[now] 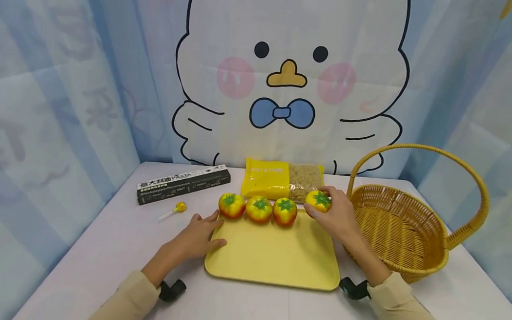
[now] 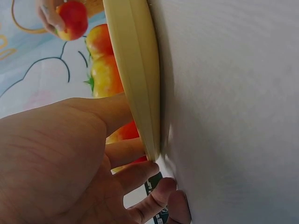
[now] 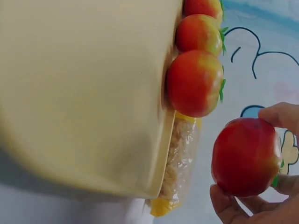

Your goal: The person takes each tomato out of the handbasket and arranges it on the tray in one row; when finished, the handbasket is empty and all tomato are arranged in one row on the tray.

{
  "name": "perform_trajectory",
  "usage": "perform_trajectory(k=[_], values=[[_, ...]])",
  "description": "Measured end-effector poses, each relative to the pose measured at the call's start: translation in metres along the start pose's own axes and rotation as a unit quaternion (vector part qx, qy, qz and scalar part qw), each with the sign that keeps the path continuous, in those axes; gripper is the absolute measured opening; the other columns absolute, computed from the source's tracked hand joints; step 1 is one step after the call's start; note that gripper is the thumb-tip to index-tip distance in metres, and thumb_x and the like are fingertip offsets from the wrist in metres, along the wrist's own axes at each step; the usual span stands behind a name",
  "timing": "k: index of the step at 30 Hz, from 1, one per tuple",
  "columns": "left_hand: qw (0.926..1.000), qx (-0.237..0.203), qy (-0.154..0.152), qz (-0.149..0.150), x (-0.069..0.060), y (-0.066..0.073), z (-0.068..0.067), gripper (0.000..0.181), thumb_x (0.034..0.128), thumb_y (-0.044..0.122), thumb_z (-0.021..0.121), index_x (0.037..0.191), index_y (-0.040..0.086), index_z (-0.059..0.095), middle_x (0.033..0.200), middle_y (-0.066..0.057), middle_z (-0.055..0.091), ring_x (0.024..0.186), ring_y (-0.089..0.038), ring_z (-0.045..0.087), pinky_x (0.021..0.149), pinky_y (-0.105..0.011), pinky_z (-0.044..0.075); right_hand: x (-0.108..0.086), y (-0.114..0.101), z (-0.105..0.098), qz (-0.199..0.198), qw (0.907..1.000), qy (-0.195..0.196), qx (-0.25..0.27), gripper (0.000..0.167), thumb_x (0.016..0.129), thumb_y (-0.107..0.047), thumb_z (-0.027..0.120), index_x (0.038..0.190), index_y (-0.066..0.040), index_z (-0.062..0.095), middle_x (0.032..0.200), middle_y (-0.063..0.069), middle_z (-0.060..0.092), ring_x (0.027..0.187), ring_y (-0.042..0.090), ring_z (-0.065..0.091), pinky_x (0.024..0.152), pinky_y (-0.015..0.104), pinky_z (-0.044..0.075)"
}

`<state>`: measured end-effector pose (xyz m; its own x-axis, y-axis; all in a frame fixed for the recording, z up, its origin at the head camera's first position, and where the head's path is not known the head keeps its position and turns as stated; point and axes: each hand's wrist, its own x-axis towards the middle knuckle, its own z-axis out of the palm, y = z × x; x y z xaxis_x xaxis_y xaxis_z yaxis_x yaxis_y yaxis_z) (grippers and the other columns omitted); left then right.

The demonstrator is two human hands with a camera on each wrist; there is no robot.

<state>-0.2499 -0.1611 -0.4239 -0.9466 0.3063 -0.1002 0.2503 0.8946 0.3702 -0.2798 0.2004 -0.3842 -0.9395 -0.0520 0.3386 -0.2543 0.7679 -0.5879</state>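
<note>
A yellow-red tomato point(image 1: 318, 201) with a green leafy top is held between the thumb and fingers of my right hand point(image 1: 338, 215), above the far right corner of the yellow tray point(image 1: 276, 259). In the right wrist view the held tomato point(image 3: 246, 157) hangs apart from the tray's rim. Three similar tomatoes, a left one point(image 1: 231, 206), a middle one point(image 1: 259, 209) and a right one point(image 1: 285, 211), sit in a row along the tray's far edge. My left hand point(image 1: 196, 237) rests on the tray's left rim with fingers spread; the left wrist view shows its palm point(image 2: 51, 158).
A wicker basket point(image 1: 392, 232) with a tall handle stands right of the tray. Behind the tomatoes lies a yellow pasta bag point(image 1: 265, 177). A black-and-white pasta box point(image 1: 184, 184) and a lollipop point(image 1: 180, 207) lie at the left. A printed curtain point(image 1: 283, 142) hangs behind the table.
</note>
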Motion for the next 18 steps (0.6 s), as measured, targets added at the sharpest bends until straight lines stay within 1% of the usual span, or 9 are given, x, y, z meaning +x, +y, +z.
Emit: perform_trajectory(k=[4,11,15,18], values=[[1.0000,0.001,0.002,-0.001,0.000,0.000,0.001,0.066,0.1007,0.043,0.071,0.154,0.007,0.056,0.173,-0.015,0.034,0.109,-0.030,0.046,0.085,-0.039,0.041,0.003,-0.001,0.005,0.004,1.0000,-0.006,-0.002,0.066,0.095,-0.035,0.076,0.146,0.002,0.055,0.138,0.030,0.060,0.117,0.044,0.061,0.095,0.057,0.055],[1.0000,-0.004,0.002,-0.003,-0.001,0.000,0.001,0.066,0.1001,0.043,0.072,0.153,0.006,0.056,0.173,-0.015,0.035,0.109,-0.030,0.047,0.085,-0.041,0.042,0.007,-0.002,0.014,0.031,0.9988,-0.038,-0.003,0.067,0.095,-0.035,0.074,0.148,0.001,0.053,0.140,0.031,0.058,0.121,0.045,0.059,0.098,0.057,0.051],[1.0000,-0.005,0.003,-0.002,-0.001,0.001,0.001,0.066,0.1001,0.042,0.072,0.153,0.006,0.057,0.173,-0.016,0.035,0.109,-0.030,0.047,0.086,-0.041,0.041,0.008,0.000,0.017,0.037,0.9977,-0.055,-0.014,0.065,0.095,-0.034,0.074,0.146,0.001,0.054,0.137,0.032,0.060,0.115,0.043,0.060,0.093,0.054,0.051],[1.0000,-0.005,0.006,-0.001,-0.001,0.002,0.000,0.066,0.1000,0.042,0.072,0.153,0.006,0.057,0.172,-0.016,0.035,0.108,-0.029,0.046,0.085,-0.041,0.040,0.009,0.001,0.018,0.040,0.9966,-0.069,-0.021,0.066,0.095,-0.033,0.074,0.147,0.002,0.053,0.139,0.034,0.059,0.116,0.044,0.060,0.093,0.054,0.050]])
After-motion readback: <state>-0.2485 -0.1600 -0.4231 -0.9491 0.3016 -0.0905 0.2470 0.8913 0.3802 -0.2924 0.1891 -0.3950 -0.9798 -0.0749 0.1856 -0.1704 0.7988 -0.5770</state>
